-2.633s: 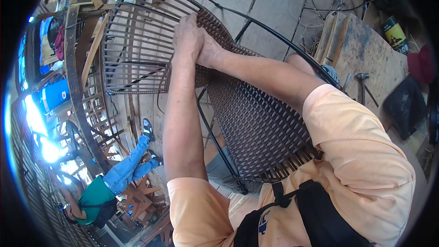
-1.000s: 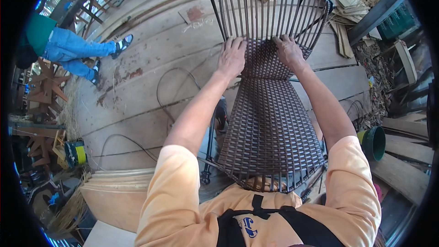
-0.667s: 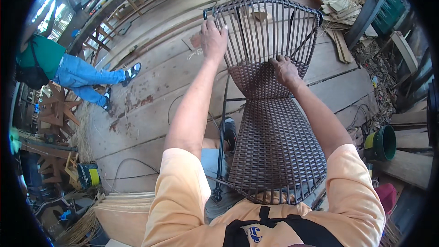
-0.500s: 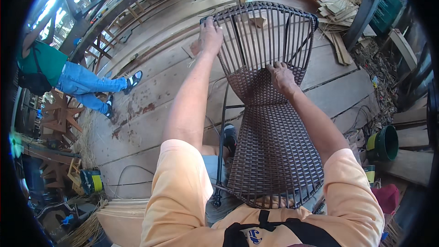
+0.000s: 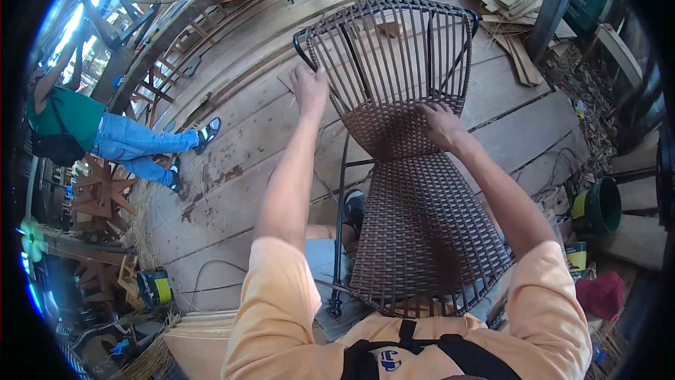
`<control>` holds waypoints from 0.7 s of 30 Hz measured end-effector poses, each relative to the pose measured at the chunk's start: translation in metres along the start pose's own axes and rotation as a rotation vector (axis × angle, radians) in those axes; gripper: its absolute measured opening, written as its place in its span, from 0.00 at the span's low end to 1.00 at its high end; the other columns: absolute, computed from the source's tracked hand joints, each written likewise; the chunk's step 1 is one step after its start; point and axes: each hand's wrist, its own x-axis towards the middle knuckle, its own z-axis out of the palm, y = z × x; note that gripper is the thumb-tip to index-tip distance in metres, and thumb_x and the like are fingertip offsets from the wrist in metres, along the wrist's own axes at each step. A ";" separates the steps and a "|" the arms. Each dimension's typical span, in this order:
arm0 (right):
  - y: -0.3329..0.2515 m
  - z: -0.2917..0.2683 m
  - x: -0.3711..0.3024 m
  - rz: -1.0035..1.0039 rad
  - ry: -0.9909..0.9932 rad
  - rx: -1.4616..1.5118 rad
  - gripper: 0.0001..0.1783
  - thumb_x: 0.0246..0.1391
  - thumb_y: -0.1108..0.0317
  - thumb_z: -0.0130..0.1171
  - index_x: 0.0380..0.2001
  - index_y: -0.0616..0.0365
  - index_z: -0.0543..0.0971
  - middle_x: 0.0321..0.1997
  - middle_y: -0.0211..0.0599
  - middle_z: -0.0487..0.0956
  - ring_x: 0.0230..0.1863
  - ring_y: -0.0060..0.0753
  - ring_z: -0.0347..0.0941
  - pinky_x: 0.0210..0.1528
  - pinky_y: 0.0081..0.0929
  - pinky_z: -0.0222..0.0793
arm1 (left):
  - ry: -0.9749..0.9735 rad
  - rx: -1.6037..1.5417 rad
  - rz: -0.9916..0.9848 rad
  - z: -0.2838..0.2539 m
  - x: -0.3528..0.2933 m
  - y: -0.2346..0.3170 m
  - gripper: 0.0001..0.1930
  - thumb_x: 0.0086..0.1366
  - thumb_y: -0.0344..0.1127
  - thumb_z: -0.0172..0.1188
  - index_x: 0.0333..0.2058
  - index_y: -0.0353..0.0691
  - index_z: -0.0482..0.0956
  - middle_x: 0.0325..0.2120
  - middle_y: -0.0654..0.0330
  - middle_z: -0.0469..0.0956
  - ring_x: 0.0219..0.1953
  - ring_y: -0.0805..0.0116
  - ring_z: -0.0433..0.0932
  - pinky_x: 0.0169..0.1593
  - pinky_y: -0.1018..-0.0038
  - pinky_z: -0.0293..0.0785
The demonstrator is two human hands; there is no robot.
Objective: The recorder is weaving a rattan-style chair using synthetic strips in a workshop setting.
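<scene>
A dark brown wicker chair takes up the middle of the head view, its tightly woven seat towards me. Its far backrest has spaced upright strands between a braided top rim and a woven band. My left hand is closed round the backrest's left edge, just below where a black metal frame tube bows out from the weave. My right hand rests on the woven band near the right side, fingers stretched out over it. A black chair leg stands at the left.
A person in a green top and jeans stands at the left beside a long workbench. Wood offcuts lie far right by a post. Dark green buckets stand at right, boards at lower left.
My left hand has slid from the backrest's top left corner down its side, baring the black tube. The right hand has shifted slightly, staying on the woven band. The chair sits slightly turned in view.
</scene>
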 end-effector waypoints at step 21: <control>-0.079 -0.225 -0.220 -0.390 0.387 1.288 0.41 0.53 0.36 0.36 0.51 0.67 0.66 0.48 0.52 0.71 0.51 0.47 0.65 0.52 0.40 0.58 | -0.452 -0.774 0.285 -0.252 -0.137 0.254 0.18 0.61 0.34 0.43 0.46 0.29 0.68 0.43 0.49 0.69 0.42 0.63 0.69 0.46 0.71 0.66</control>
